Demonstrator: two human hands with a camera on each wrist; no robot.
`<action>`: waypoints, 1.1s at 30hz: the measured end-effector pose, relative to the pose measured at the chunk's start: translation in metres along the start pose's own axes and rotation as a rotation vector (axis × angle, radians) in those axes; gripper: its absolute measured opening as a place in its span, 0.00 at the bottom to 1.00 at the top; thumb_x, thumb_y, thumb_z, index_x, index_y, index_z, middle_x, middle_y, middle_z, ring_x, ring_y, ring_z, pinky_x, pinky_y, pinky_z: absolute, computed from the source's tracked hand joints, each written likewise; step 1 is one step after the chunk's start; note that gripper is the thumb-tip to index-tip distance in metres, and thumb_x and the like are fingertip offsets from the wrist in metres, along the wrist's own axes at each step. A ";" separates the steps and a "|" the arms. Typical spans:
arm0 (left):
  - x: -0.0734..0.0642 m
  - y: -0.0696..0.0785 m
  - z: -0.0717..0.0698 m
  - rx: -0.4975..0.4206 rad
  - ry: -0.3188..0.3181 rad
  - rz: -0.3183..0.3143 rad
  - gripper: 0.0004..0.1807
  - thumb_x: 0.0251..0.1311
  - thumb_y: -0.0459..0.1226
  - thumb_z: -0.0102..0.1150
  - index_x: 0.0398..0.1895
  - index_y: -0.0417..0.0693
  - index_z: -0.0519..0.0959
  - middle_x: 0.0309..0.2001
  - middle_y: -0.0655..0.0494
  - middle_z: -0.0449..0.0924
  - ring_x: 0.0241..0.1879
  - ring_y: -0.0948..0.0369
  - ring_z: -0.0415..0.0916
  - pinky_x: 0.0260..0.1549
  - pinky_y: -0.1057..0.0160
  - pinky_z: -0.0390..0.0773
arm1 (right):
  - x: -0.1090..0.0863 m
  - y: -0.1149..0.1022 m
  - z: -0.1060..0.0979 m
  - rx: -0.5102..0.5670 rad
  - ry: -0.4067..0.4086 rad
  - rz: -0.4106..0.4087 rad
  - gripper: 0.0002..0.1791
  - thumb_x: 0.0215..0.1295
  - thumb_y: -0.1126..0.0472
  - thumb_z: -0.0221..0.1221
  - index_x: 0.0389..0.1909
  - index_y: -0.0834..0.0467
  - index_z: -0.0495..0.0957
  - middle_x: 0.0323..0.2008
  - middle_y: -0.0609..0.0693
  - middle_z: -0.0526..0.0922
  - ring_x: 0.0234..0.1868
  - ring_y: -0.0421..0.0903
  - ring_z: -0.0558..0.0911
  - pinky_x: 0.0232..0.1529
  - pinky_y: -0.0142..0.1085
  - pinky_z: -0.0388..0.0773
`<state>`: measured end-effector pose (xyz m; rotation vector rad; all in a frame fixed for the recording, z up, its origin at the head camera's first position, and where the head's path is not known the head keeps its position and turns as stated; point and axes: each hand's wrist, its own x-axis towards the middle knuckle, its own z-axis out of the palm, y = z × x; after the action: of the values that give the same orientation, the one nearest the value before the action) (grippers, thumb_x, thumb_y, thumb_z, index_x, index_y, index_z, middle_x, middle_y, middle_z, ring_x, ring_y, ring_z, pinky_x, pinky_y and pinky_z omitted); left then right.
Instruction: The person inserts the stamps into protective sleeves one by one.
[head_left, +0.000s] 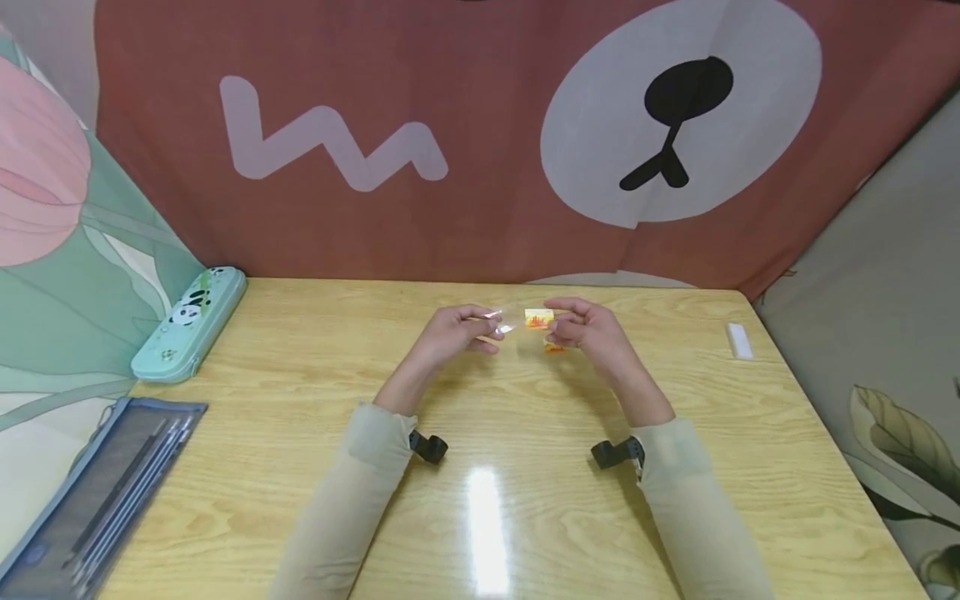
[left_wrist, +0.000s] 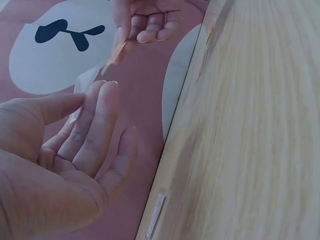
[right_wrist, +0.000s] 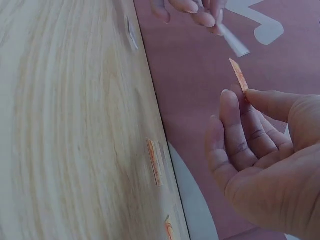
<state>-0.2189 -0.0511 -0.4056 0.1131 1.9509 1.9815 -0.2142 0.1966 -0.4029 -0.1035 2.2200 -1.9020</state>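
Note:
My left hand (head_left: 447, 335) pinches a small clear plastic sleeve (head_left: 504, 320) between thumb and fingers, raised above the table. Facing it, my right hand (head_left: 596, 335) pinches a small yellow-and-orange printed card (head_left: 538, 318) by one edge. The card's free end points at the plastic, with a narrow gap between them in the right wrist view. Below the right hand lies another orange printed piece (right_wrist: 155, 162), flat on the tabletop. A further orange piece (right_wrist: 169, 228) shows partly at the bottom of that view. On the table beneath the left hand is a thin pale piece (left_wrist: 156, 216).
A mint panda pencil case (head_left: 191, 325) stands at the table's back left. Nearer, a blue-edged mesh pouch (head_left: 112, 492) holds several pencil-like sticks. At the right lies a small white block (head_left: 739, 341). A reddish-brown curtain (head_left: 450, 233) hangs behind the wooden table (head_left: 300, 500).

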 end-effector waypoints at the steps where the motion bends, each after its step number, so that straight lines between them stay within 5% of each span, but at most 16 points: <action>1: 0.000 0.000 0.000 0.005 -0.004 0.003 0.17 0.72 0.31 0.57 0.58 0.30 0.78 0.56 0.35 0.82 0.50 0.42 0.85 0.46 0.57 0.89 | 0.000 0.000 0.000 -0.009 0.005 0.003 0.22 0.73 0.67 0.57 0.66 0.65 0.73 0.39 0.45 0.85 0.39 0.44 0.88 0.53 0.42 0.87; 11: -0.006 -0.001 0.008 0.012 -0.011 -0.031 0.16 0.70 0.31 0.58 0.56 0.30 0.78 0.52 0.35 0.84 0.52 0.38 0.83 0.55 0.48 0.84 | -0.007 0.003 0.007 -0.029 0.015 0.035 0.19 0.72 0.64 0.56 0.62 0.64 0.75 0.39 0.47 0.87 0.35 0.45 0.87 0.51 0.47 0.87; 18: -0.001 0.014 0.009 0.049 0.056 0.000 0.13 0.67 0.30 0.59 0.52 0.32 0.79 0.52 0.39 0.85 0.40 0.51 0.87 0.49 0.56 0.88 | 0.002 -0.007 0.002 0.002 0.019 0.025 0.21 0.72 0.64 0.59 0.63 0.66 0.74 0.35 0.42 0.86 0.32 0.43 0.86 0.49 0.42 0.88; 25: 0.000 0.019 0.007 0.036 0.083 -0.020 0.13 0.70 0.33 0.59 0.52 0.33 0.80 0.51 0.42 0.84 0.48 0.47 0.84 0.49 0.59 0.87 | 0.001 -0.013 -0.001 0.035 0.041 0.022 0.13 0.72 0.63 0.60 0.52 0.66 0.77 0.32 0.41 0.85 0.31 0.38 0.86 0.45 0.35 0.88; 29: 0.002 0.019 0.008 -0.014 0.087 -0.024 0.11 0.71 0.34 0.59 0.50 0.36 0.81 0.43 0.47 0.86 0.41 0.54 0.87 0.48 0.59 0.88 | 0.002 -0.015 -0.001 0.074 0.052 0.011 0.08 0.71 0.64 0.61 0.46 0.62 0.79 0.31 0.42 0.86 0.29 0.38 0.85 0.40 0.33 0.88; 33: 0.004 0.021 0.010 -0.033 0.062 -0.002 0.12 0.71 0.31 0.57 0.50 0.31 0.80 0.50 0.46 0.85 0.40 0.55 0.87 0.47 0.59 0.88 | 0.005 -0.016 -0.002 0.103 0.075 0.015 0.06 0.71 0.64 0.61 0.45 0.62 0.80 0.30 0.43 0.87 0.28 0.39 0.85 0.37 0.32 0.87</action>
<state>-0.2239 -0.0398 -0.3854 0.0418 1.9546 2.0376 -0.2205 0.1951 -0.3870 0.0013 2.1575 -2.0394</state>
